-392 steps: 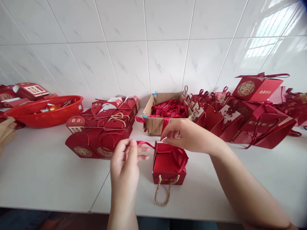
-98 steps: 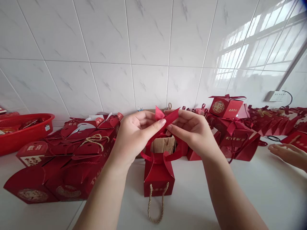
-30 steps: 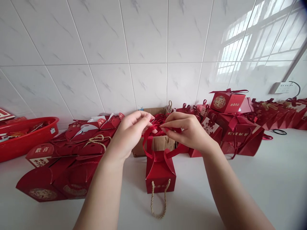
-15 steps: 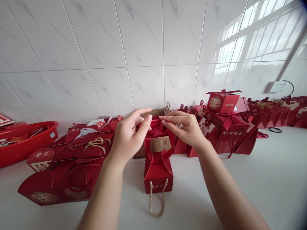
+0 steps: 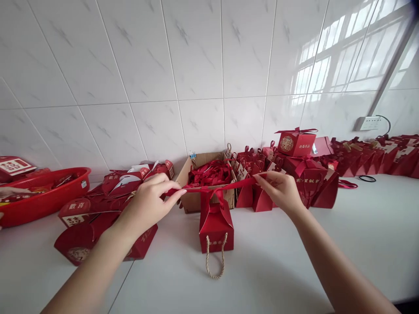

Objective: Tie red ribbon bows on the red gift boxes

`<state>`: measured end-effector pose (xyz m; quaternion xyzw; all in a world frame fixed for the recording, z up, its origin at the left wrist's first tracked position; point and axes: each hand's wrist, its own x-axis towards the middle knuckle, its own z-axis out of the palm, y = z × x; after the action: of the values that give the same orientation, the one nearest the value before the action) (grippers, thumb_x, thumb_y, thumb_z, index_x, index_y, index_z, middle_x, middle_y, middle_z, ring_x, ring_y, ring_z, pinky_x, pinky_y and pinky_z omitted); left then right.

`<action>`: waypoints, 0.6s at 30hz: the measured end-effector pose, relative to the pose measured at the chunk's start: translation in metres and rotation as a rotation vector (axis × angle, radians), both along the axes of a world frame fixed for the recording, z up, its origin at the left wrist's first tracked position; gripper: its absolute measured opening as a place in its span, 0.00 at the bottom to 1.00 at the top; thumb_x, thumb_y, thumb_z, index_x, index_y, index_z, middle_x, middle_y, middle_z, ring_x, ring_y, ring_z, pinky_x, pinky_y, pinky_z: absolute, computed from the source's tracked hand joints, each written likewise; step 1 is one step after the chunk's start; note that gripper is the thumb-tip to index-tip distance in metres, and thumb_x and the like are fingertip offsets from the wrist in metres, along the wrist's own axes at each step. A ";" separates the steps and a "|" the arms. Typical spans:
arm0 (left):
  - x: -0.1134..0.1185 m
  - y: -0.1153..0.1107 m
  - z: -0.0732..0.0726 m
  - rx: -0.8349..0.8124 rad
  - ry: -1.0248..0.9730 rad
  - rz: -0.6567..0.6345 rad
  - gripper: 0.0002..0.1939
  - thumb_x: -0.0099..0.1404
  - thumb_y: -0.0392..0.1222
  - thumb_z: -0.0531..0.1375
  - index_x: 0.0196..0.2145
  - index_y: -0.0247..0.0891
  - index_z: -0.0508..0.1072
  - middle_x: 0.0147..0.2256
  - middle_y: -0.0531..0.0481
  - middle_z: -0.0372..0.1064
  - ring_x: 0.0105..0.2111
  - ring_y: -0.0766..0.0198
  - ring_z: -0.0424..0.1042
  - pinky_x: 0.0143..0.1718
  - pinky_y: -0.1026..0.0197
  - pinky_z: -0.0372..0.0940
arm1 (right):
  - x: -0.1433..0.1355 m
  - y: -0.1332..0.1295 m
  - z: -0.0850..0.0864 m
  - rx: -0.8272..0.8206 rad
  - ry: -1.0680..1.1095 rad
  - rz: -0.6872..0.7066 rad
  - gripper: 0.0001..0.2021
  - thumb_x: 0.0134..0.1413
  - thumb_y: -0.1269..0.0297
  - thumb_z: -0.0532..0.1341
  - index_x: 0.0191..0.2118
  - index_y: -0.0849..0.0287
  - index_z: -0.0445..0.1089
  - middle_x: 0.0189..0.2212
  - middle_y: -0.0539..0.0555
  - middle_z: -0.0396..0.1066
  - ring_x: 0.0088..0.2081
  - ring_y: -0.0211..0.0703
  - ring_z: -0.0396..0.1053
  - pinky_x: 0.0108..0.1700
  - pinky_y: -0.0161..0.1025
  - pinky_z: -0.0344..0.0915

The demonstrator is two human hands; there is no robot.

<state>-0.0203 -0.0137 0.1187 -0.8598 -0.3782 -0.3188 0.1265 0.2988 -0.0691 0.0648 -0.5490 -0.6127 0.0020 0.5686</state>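
Note:
A small red gift box (image 5: 216,226) with gold lettering stands upright on the white table, a beige rope handle (image 5: 215,275) hanging at its front. Through its top runs a red ribbon (image 5: 237,184), stretched out sideways and crossed above the box. My left hand (image 5: 159,196) pinches one end between thumb and fingers. At the other end, my right hand (image 5: 278,187) grips the ribbon the same way. Just behind is a cardboard box (image 5: 190,202) filled with loose red ribbons (image 5: 211,173).
Folded red gift boxes (image 5: 108,209) sit to the left, with a red plastic basin (image 5: 42,205) beyond; another person's hand (image 5: 15,192) reaches into it. Several finished-looking red boxes (image 5: 304,174) line the tiled wall (image 5: 199,122) at right, below a power socket (image 5: 368,123).
My hands have moved apart and slightly down, pulling the ribbon out to both sides above the box. The ribbon-filled carton is now uncovered. Another person's hand has appeared at the basin.

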 end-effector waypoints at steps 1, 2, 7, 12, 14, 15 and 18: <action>-0.008 0.002 -0.007 -0.006 0.013 0.039 0.14 0.65 0.48 0.54 0.27 0.41 0.73 0.28 0.50 0.67 0.27 0.62 0.66 0.31 0.62 0.60 | 0.006 -0.004 -0.010 -0.042 0.004 -0.043 0.18 0.54 0.51 0.58 0.27 0.62 0.73 0.16 0.49 0.61 0.19 0.36 0.55 0.21 0.35 0.51; -0.016 0.005 -0.014 -0.002 0.023 0.086 0.15 0.65 0.48 0.52 0.25 0.40 0.70 0.27 0.50 0.65 0.27 0.62 0.65 0.31 0.61 0.60 | 0.013 -0.008 -0.021 -0.092 0.000 -0.085 0.18 0.54 0.51 0.58 0.26 0.62 0.72 0.15 0.49 0.60 0.18 0.36 0.54 0.20 0.35 0.50; -0.052 0.016 -0.051 0.042 0.159 0.233 0.18 0.65 0.43 0.49 0.17 0.40 0.60 0.23 0.48 0.61 0.25 0.60 0.63 0.32 0.58 0.60 | 0.046 -0.027 -0.074 -0.332 -0.056 -0.237 0.17 0.51 0.52 0.55 0.20 0.59 0.65 0.15 0.51 0.61 0.19 0.39 0.56 0.22 0.38 0.52; -0.062 0.014 -0.073 0.036 0.244 0.239 0.17 0.64 0.40 0.49 0.17 0.41 0.61 0.22 0.46 0.64 0.25 0.57 0.65 0.32 0.56 0.61 | 0.054 -0.039 -0.093 -0.490 -0.075 -0.239 0.18 0.52 0.50 0.52 0.21 0.57 0.62 0.15 0.51 0.62 0.19 0.43 0.60 0.24 0.40 0.55; -0.063 0.013 -0.077 0.036 0.252 0.253 0.17 0.64 0.39 0.49 0.18 0.41 0.62 0.22 0.46 0.65 0.25 0.57 0.66 0.31 0.56 0.60 | 0.053 -0.039 -0.093 -0.556 -0.064 -0.239 0.18 0.53 0.50 0.51 0.22 0.57 0.63 0.17 0.52 0.64 0.21 0.44 0.63 0.25 0.41 0.58; -0.063 0.013 -0.078 0.040 0.255 0.258 0.17 0.64 0.39 0.49 0.18 0.40 0.62 0.22 0.46 0.65 0.25 0.56 0.66 0.31 0.56 0.60 | 0.053 -0.039 -0.093 -0.578 -0.061 -0.238 0.18 0.53 0.51 0.50 0.22 0.58 0.63 0.18 0.53 0.66 0.22 0.45 0.65 0.25 0.41 0.59; -0.066 0.013 -0.082 0.068 0.280 0.265 0.17 0.64 0.38 0.49 0.18 0.40 0.64 0.23 0.45 0.65 0.25 0.56 0.65 0.32 0.55 0.60 | 0.053 -0.035 -0.094 -0.637 -0.076 -0.236 0.17 0.54 0.54 0.50 0.23 0.59 0.65 0.20 0.55 0.68 0.23 0.46 0.67 0.25 0.40 0.61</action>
<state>-0.0866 -0.0007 0.0370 -0.8337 -0.4559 -0.1891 0.2478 0.3521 -0.1037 -0.0291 -0.7657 -0.5343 0.1071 0.3417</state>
